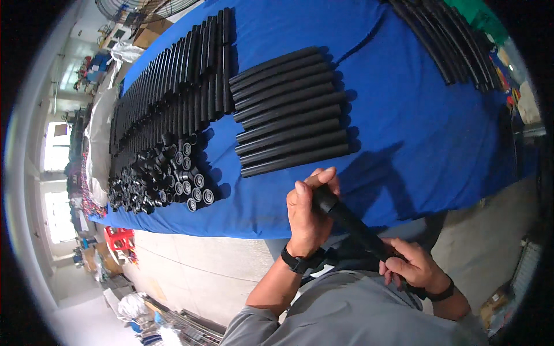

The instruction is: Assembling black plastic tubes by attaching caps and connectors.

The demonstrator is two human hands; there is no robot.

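Note:
A black tube [358,229] slants between my hands in front of the blue-covered table. My left hand [307,214] is closed round its upper end, where a wider black cap-like fitting [325,199] shows. Around the lower end my right hand [411,264] is wrapped, hiding the tip. Just beyond my left hand, several black tubes [294,130] lie side by side in a row on the cloth. To their left is a pile of short black round fittings [186,173], some with ringed faces turned up.
Blue cloth [398,109] covers the table. Many black tubes [184,63] lie in rows at the far left, and another bunch [447,43] at the far right. On the floor to the left stands a red plastic stool [119,238]. Wire shelving [193,328] is at lower left.

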